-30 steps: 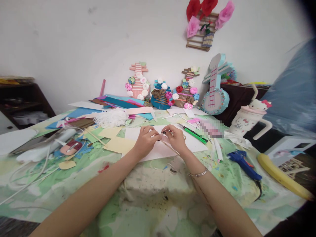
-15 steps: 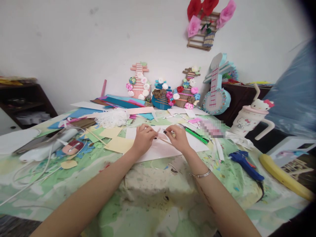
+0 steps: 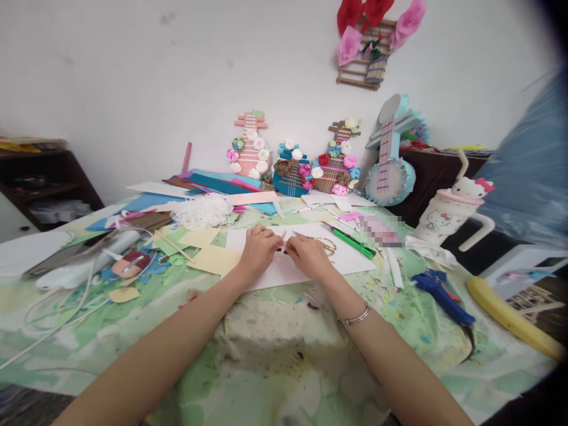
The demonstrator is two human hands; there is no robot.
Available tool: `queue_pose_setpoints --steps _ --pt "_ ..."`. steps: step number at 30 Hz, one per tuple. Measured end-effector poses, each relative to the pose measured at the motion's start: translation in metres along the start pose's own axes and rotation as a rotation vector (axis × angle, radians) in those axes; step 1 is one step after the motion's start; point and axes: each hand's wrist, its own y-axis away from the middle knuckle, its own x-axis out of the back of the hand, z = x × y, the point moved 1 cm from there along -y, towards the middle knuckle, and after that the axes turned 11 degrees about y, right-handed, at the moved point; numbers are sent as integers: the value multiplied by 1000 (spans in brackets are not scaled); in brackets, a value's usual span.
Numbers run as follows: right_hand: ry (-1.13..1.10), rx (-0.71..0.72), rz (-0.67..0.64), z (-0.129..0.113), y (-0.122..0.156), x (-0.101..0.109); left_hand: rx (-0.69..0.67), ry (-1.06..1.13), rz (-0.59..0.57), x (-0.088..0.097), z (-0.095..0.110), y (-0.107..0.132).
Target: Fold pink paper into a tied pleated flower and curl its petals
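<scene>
My left hand (image 3: 258, 253) is closed in a pinch on a pale pink paper strip (image 3: 283, 236), whose tip pokes up between the fingers. Right beside it, my right hand (image 3: 307, 257) has its fingertips pressed together at the same strip; most of the strip is hidden by the fingers. Both hands are over a white sheet (image 3: 284, 276) on the table. Just past my right hand lies a pair of scissors with gold handles (image 3: 329, 246). A green utility knife (image 3: 354, 241) rests on the sheet's right side.
To the right are a blue glue gun (image 3: 444, 297), a yellow banana-shaped object (image 3: 510, 316) and a lidded cup (image 3: 448, 216). Cream paper pieces (image 3: 213, 260), white shredded paper (image 3: 202, 210) and a white cable (image 3: 82, 305) lie leftward. Decorated paper instruments (image 3: 290, 171) lean against the wall.
My right hand has moved left and slightly down, its fingertips now meeting those of my left hand at the strip. The gold-handled scissors have come into view. My left hand has barely moved.
</scene>
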Motion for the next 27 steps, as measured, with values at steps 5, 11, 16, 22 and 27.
queue_pose_setpoints --steps 5,11,16,22,27 --pt "4 0 22 1 1 -1 53 65 -19 -1 -2 -3" --pt "-45 20 67 3 2 0 77 161 10 0 -4 -4" --pt "-55 82 103 4 2 -1 110 201 26 0 -7 -6" --pt "-41 86 98 3 3 -2 121 214 32 1 -8 -6" --pt "-24 61 101 3 3 2 124 236 38 2 -6 -6"
